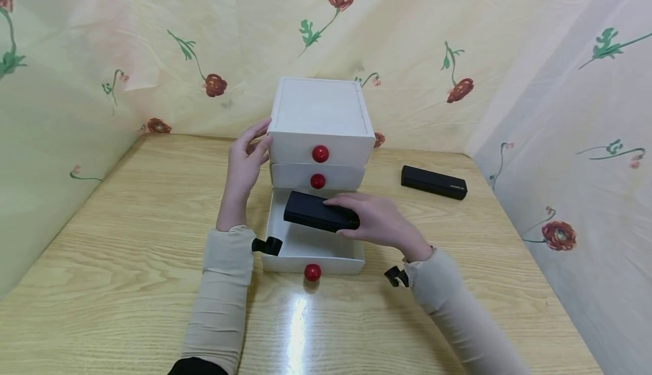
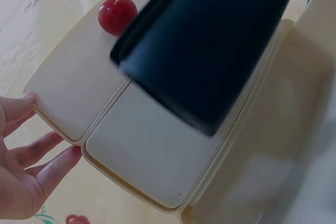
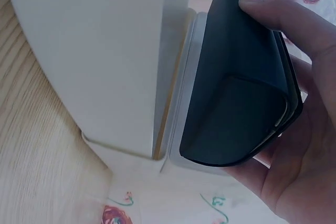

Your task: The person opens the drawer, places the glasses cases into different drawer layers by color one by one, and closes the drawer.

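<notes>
A white chest of drawers with red round knobs stands on the table, its bottom drawer pulled out. Over that drawer, my right hand grips a black glasses case by its right end, thumb on the near side. The right wrist view shows the end of the glasses case close up, with the fingers wrapped behind it. My left hand rests against the chest's left side near the top drawer. In the left wrist view, fingertips touch the chest's edge.
Another black case with small lettering lies on the table to the right of the chest. Flower-patterned cloth hangs behind and at both sides. Wooden tabletop stretches out around the chest.
</notes>
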Demonstrator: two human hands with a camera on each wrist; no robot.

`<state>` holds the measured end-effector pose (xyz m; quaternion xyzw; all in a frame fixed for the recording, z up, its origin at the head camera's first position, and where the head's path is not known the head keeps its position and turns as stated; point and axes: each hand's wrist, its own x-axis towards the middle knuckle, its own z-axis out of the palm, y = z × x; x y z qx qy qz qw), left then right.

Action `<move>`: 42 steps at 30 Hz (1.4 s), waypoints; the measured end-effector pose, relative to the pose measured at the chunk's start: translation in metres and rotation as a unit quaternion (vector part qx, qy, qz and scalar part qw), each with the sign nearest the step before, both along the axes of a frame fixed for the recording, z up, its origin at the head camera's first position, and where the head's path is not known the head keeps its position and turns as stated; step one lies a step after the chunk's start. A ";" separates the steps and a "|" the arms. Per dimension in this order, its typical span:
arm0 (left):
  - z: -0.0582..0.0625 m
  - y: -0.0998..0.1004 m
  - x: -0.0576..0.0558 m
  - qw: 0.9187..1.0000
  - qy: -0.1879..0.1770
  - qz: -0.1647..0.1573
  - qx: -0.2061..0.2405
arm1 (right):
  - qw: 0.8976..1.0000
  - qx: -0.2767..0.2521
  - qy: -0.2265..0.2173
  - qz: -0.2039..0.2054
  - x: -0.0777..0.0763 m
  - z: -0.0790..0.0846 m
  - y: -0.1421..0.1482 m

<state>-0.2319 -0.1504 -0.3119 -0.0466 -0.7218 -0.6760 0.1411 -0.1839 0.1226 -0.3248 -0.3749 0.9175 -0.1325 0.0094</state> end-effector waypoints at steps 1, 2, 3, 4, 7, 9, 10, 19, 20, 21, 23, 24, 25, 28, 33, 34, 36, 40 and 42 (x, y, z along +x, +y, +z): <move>0.000 0.000 0.000 1.000 -0.001 -0.001 0.001 | 1.000 0.002 -0.002 0.002 -0.001 0.000 -0.002; 0.000 0.000 0.000 1.000 -0.001 -0.002 0.002 | 1.000 0.005 -0.004 0.003 -0.002 -0.001 -0.004; 0.000 0.000 0.000 1.000 -0.002 -0.002 0.003 | 1.000 0.007 -0.005 0.004 -0.003 -0.002 -0.006; 0.001 0.000 0.000 1.000 -0.003 -0.003 0.003 | 1.000 0.010 -0.005 0.004 -0.004 -0.002 -0.008; 0.001 0.000 0.000 1.000 -0.002 -0.004 0.005 | 1.000 0.017 -0.006 0.003 -0.007 -0.004 -0.014; 0.001 0.000 0.000 1.000 -0.002 -0.003 0.003 | 1.000 0.023 -0.007 0.001 -0.010 -0.006 -0.017; 0.001 0.000 0.001 1.000 -0.002 -0.003 0.003 | 1.000 0.025 -0.007 0.000 -0.011 -0.007 -0.018; 0.002 0.000 0.001 1.000 0.002 -0.003 0.000 | 0.999 0.038 -0.011 -0.011 -0.018 -0.019 -0.025; 0.001 0.000 0.001 1.000 0.002 -0.004 0.001 | 0.999 0.038 -0.011 -0.013 -0.018 -0.021 -0.026; 0.001 0.000 0.000 1.000 0.003 -0.004 0.001 | 0.999 0.039 -0.013 -0.016 -0.019 -0.022 -0.026; 0.001 0.000 0.000 1.000 0.004 -0.004 0.002 | 0.999 0.043 -0.015 -0.020 -0.019 -0.026 -0.027; 0.001 0.000 0.000 1.000 0.003 -0.003 0.001 | 0.999 0.044 -0.015 -0.021 -0.020 -0.027 -0.027; 0.001 -0.001 0.000 1.000 0.003 -0.003 0.001 | 0.999 0.045 -0.016 -0.023 -0.020 -0.029 -0.027; 0.000 -0.001 0.000 1.000 0.002 -0.003 0.000 | 0.998 0.047 -0.016 -0.025 -0.021 -0.034 -0.027; 0.001 -0.001 0.000 1.000 0.002 -0.004 0.002 | 0.998 0.050 -0.010 -0.026 -0.022 -0.041 -0.028; 0.001 -0.001 0.000 1.000 0.002 -0.004 0.003 | 0.998 0.051 -0.009 -0.027 -0.022 -0.043 -0.028; 0.001 -0.001 0.001 1.000 0.001 -0.004 0.002 | 0.998 0.055 -0.005 -0.029 -0.023 -0.045 -0.029; 0.000 -0.001 0.000 1.000 0.002 -0.005 0.003 | 0.997 0.073 0.008 -0.031 -0.023 -0.049 -0.031; 0.000 -0.001 -0.001 1.000 0.003 -0.006 0.004 | 0.996 0.081 0.013 -0.032 -0.024 -0.051 -0.032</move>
